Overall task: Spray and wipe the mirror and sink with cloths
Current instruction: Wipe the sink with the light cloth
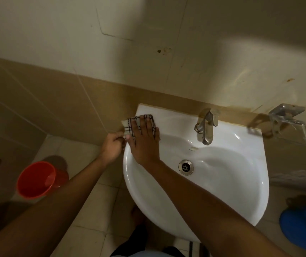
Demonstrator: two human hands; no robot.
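A white wall-hung sink (222, 182) fills the middle of the head view, with a metal tap (206, 127) at its back and a drain (186, 167) in the bowl. A pale cloth with a black grid pattern (131, 123) lies on the sink's back left rim. My right hand (144, 140) presses flat on the cloth with straight fingers. My left hand (112, 145) is beside the sink's left edge and pinches the cloth's corner. No mirror or spray bottle is in view.
A red bucket (37, 179) stands on the tiled floor at the left. A blue bucket (304, 227) sits at the lower right. A metal bracket with a clear shelf (287, 119) juts from the wall right of the tap. Beige tiled wall rises behind.
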